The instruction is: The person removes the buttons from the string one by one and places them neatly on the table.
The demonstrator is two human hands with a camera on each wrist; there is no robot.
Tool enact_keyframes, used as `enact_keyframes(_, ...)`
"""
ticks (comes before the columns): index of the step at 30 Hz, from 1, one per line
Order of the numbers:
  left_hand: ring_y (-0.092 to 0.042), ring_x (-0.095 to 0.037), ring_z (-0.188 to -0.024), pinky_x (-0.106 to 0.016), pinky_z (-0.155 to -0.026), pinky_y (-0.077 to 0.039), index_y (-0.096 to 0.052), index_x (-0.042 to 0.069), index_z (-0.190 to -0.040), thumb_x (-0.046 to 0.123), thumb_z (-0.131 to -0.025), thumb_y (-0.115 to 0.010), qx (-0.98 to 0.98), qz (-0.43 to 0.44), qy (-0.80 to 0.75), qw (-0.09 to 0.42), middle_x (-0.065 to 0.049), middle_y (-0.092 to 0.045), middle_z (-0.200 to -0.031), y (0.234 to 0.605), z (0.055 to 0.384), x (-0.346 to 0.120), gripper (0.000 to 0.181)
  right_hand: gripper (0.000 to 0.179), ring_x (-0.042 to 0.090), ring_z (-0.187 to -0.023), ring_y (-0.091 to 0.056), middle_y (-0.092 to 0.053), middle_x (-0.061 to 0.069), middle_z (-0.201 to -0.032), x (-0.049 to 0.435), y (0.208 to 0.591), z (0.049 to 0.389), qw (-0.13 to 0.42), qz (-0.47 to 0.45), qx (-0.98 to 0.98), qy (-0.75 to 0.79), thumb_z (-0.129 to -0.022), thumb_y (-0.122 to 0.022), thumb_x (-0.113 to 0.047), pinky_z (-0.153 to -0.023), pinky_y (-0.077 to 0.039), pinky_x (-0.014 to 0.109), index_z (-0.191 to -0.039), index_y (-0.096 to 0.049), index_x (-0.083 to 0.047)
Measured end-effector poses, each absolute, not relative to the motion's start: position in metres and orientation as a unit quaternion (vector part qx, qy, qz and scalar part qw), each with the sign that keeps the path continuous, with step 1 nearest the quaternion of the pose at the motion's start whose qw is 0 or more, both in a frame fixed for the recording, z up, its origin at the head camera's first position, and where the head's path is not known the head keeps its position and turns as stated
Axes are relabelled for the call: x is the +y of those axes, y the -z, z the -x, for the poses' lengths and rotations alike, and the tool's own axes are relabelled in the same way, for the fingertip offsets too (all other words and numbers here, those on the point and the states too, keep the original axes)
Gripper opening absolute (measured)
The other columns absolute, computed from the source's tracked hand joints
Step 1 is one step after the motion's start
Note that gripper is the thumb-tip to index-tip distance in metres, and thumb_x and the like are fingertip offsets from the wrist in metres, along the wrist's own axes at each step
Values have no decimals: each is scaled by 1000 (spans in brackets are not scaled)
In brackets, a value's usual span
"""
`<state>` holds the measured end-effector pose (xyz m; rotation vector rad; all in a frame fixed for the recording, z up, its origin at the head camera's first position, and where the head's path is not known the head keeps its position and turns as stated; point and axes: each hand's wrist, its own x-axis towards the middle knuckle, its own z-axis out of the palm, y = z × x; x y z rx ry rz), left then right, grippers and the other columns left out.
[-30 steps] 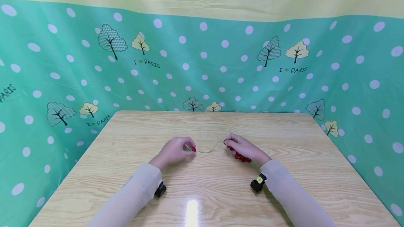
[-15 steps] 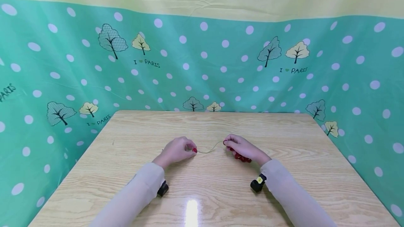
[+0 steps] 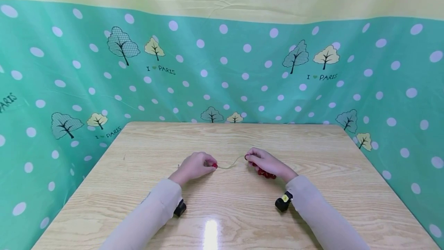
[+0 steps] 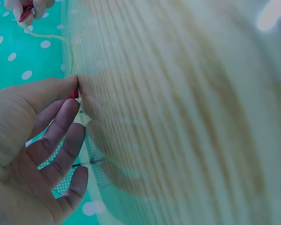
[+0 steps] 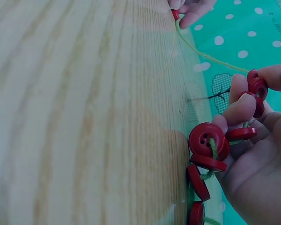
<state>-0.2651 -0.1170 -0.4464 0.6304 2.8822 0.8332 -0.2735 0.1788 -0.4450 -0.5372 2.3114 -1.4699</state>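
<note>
My left hand pinches a single red button between thumb and index finger, low over the table. In the left wrist view its other fingers are loosely bent, and little of the button shows. A thin green string runs in a slack curve from this button to my right hand. There, thumb and fingertips pinch red buttons on the string. In the right wrist view more threaded red buttons hang below the fingers, down beside the palm. Whether the string passes through the left button is hidden.
The wooden table reaches back to a green dotted cloth printed with trees, which also hangs at both sides. A black wrist camera sits at the right cuff, and another at the left.
My left hand has moved slightly right with its button, closing the gap to the loose end of the string. The right hand has stayed almost still.
</note>
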Motion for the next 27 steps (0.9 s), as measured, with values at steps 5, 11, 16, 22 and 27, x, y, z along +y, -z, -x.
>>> enact_keyframes(5,-63,-10,-86,-38,-82,-51,-77,17,-105,18,-89,-77,939,-207,-271,37,11,-69,-88,445,264,-117,16,27,32,-71,-47,-54,31,-99,175,430,263,177,190,815,518,-108,-45,-15,-61,-43,35,-113,-52,10)
enact_keyframes(11,-64,-13,-91,-39,-84,-51,-76,17,-108,19,-88,-78,940,-219,-259,28,7,-69,-94,445,264,-116,20,26,29,-68,-46,-53,27,-95,173,419,254,171,204,811,521,-108,-45,-17,-59,-42,34,-112,-51,9)
enact_keyframes(16,-63,-12,-88,-37,-81,-50,-75,19,-110,25,-89,-78,938,-230,-258,9,7,-68,-99,442,265,-110,23,25,27,-69,-46,-53,30,-98,175,426,260,177,196,816,514,-108,-45,-15,-61,-42,34,-113,-54,8)
enact_keyframes(22,-64,-15,-85,-36,-79,-50,-75,18,-110,27,-91,-75,928,-255,-272,-2,5,-69,-99,432,261,-97,21,27,26,-70,-47,-55,27,-96,178,442,272,173,197,821,507,-108,-45,-20,-60,-42,33,-113,-55,5)
enact_keyframes(27,-63,-14,-89,-35,-81,-50,-75,20,-110,27,-91,-75,926,-255,-277,-10,7,-70,-102,427,260,-89,20,31,21,-69,-47,-56,18,-94,179,444,272,174,191,827,500,-108,-48,-28,-60,-42,31,-115,-56,2)
